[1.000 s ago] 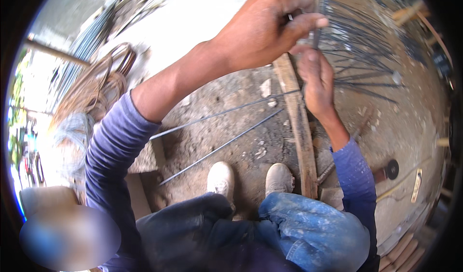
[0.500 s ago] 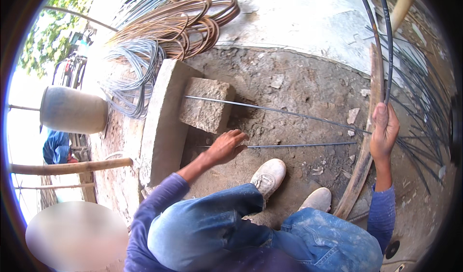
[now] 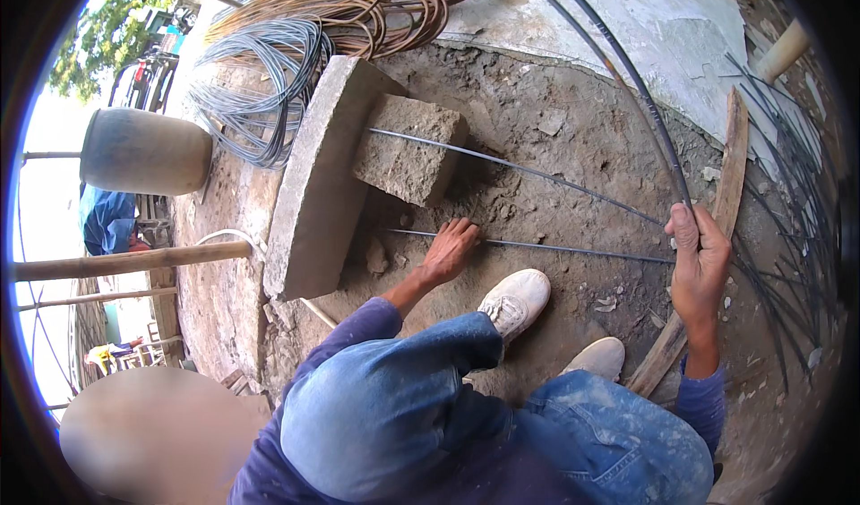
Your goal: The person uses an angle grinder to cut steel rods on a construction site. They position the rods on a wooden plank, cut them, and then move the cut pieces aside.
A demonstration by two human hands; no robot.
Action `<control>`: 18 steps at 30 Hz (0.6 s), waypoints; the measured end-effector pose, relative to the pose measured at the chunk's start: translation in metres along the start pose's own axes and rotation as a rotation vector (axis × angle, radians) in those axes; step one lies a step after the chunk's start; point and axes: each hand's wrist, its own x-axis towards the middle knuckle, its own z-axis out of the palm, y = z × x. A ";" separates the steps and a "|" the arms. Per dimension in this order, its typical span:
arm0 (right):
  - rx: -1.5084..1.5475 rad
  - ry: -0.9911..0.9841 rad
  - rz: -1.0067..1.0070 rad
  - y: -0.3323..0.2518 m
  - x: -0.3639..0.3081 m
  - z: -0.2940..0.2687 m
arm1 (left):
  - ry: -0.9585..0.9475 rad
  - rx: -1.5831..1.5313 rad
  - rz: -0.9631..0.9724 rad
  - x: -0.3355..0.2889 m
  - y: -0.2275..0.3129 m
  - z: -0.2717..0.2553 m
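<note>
My left hand (image 3: 451, 252) is low over the ground, its fingers curled onto a thin steel rod (image 3: 573, 250) that lies across the dirt. A second steel rod (image 3: 528, 172) runs from the top of a rough concrete block (image 3: 408, 169) toward my right hand (image 3: 700, 268). That hand is closed around the near ends of two long dark bars (image 3: 640, 89), which rise up and to the left; whether they are joined is hidden in my grip. The first rod's right end reaches close to my right wrist.
A concrete slab (image 3: 322, 183) stands on edge beside the block. Coils of brown rod (image 3: 385, 8) and grey rod (image 3: 269, 84) lie behind. At right are a wooden plank (image 3: 733, 169) and scattered dark rods (image 3: 793, 227). A barrel (image 3: 148, 151) and bamboo pole (image 3: 134, 261) are at left.
My left hand has come down onto the nearer rod and closed on it. My right hand has lowered slightly, and the dark bars now lean farther left. The view has shifted.
</note>
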 end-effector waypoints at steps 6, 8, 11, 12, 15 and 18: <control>-0.060 -0.088 0.015 -0.012 -0.027 -0.008 | 0.175 -0.118 0.154 -0.023 0.034 -0.022; -0.073 -0.094 -0.004 -0.010 -0.038 -0.007 | 0.171 -0.047 0.148 -0.040 0.041 -0.041; -0.116 -0.080 -0.094 0.001 -0.061 0.004 | 0.185 0.033 0.143 -0.054 0.041 -0.074; -0.145 -0.078 -0.158 0.006 -0.069 0.009 | 0.173 0.048 0.147 -0.056 0.042 -0.084; -0.237 -0.102 -0.233 0.021 -0.091 0.028 | 0.148 0.088 0.172 -0.060 0.048 -0.109; -0.237 -0.180 -0.196 0.031 -0.109 0.041 | 0.223 0.114 0.192 -0.054 0.054 -0.130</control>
